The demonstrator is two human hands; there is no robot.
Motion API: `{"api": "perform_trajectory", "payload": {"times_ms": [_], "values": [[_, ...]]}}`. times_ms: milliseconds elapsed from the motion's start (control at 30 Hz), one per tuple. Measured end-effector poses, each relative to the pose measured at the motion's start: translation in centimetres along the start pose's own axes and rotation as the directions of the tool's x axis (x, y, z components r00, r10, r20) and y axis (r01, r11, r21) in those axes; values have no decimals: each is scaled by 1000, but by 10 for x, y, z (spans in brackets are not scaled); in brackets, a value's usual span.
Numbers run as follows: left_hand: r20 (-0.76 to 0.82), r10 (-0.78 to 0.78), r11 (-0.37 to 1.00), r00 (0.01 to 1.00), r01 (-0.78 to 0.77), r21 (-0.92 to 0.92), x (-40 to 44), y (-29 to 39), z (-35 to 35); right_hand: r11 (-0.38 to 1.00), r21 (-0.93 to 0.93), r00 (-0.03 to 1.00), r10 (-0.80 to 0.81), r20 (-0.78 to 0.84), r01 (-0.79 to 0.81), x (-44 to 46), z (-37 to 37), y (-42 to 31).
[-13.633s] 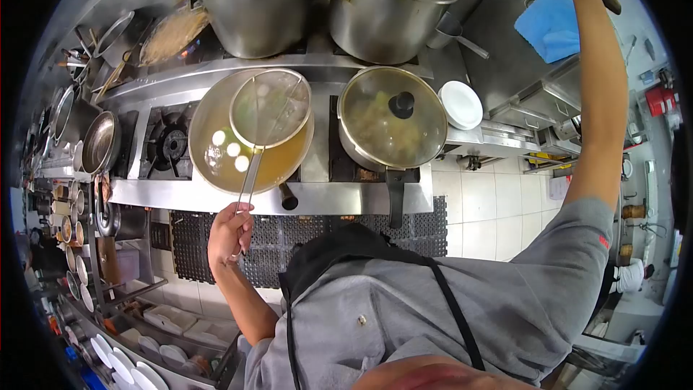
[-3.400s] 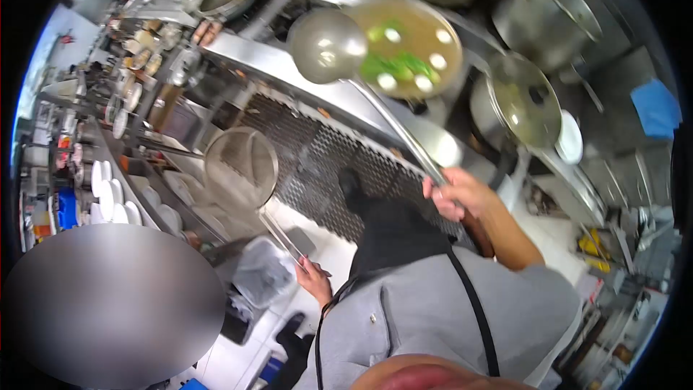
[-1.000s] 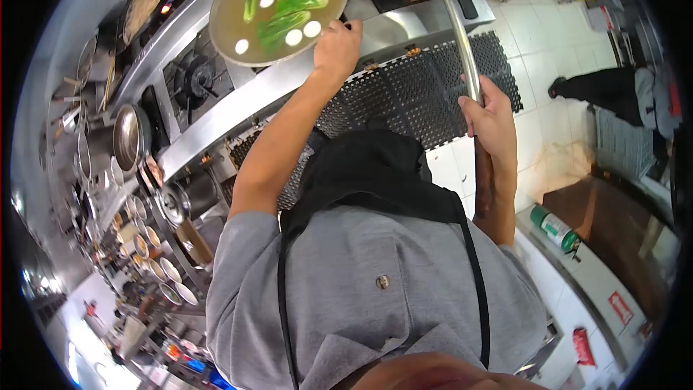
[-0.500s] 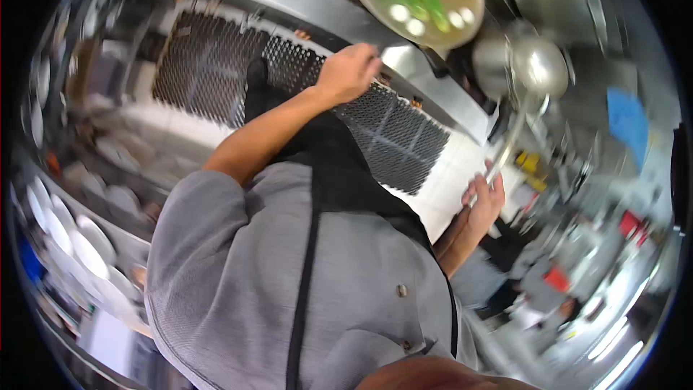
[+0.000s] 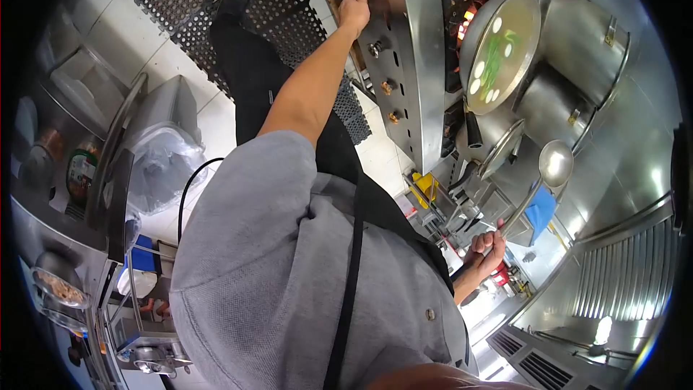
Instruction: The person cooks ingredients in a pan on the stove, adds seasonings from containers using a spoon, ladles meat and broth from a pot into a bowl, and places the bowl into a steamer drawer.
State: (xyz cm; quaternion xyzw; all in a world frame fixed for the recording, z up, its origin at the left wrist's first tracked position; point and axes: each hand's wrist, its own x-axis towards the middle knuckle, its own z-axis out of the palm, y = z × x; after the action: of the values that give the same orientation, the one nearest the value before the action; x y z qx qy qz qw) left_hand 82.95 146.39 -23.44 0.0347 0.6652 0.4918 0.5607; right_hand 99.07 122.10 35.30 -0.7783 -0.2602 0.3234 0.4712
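Observation:
My left hand (image 5: 354, 11) reaches to the stove's front panel (image 5: 404, 50), its fingers closed in line with the row of knobs (image 5: 388, 88); what they grip is hidden. My right hand (image 5: 488, 247) is wrapped round the handle of a large ladle (image 5: 556, 164), whose bowl is raised beside the stove. On the burner, over an orange flame (image 5: 465, 23), sits a wide pan (image 5: 475, 43) of yellowish broth with green leaves and several white round pieces. The pan's black handle (image 5: 473, 130) points towards the stove's front edge.
Two tall steel pots (image 5: 586, 43) stand behind the pan, and a glass-lidded pot (image 5: 503, 148) is beside it. A blue cloth (image 5: 540, 211) hangs past the ladle. Below are a black rubber mat (image 5: 278, 11) and a lined bin (image 5: 162, 166). A shelf unit (image 5: 61, 235) stands at the left.
The strainer held earlier in my left hand is gone. That hand has left the pan's handle for the stove front. The ladle has stayed in my right hand, and the view has swung round.

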Motion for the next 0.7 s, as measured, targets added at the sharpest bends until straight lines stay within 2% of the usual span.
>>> {"api": "perform_trajectory", "payload": {"times_ms": [133,200,267,333,433,567,633,667,700], "values": [[4,-10,1000,1000,10,20,-9,7,1,999,-48,1000,-5,19,6,-7,13,0],[-16,9,1000,1000,-9,-24,-10,8,0,999,-42,996,18,83,-15,-7,14,2],[-11,11,999,1000,-11,-32,-16,19,-8,999,-30,999,15,47,-14,-8,17,4],[62,-113,993,992,114,-19,-30,40,-20,998,-56,1000,4,23,-2,-8,20,4],[37,-29,999,999,28,18,-22,25,-16,994,-109,1000,3,30,0,-9,20,4],[69,-19,1000,997,21,-18,-27,33,-23,996,-94,1000,4,28,-2,-8,16,6],[121,-154,984,981,164,-76,-31,46,-30,994,-107,999,-13,32,17,-8,19,6],[120,-154,984,981,163,-73,-29,42,-29,994,-105,999,-11,31,15,-8,20,4],[41,-153,985,987,156,-73,-25,36,-30,995,-96,999,-16,47,20,-8,23,3]]}}
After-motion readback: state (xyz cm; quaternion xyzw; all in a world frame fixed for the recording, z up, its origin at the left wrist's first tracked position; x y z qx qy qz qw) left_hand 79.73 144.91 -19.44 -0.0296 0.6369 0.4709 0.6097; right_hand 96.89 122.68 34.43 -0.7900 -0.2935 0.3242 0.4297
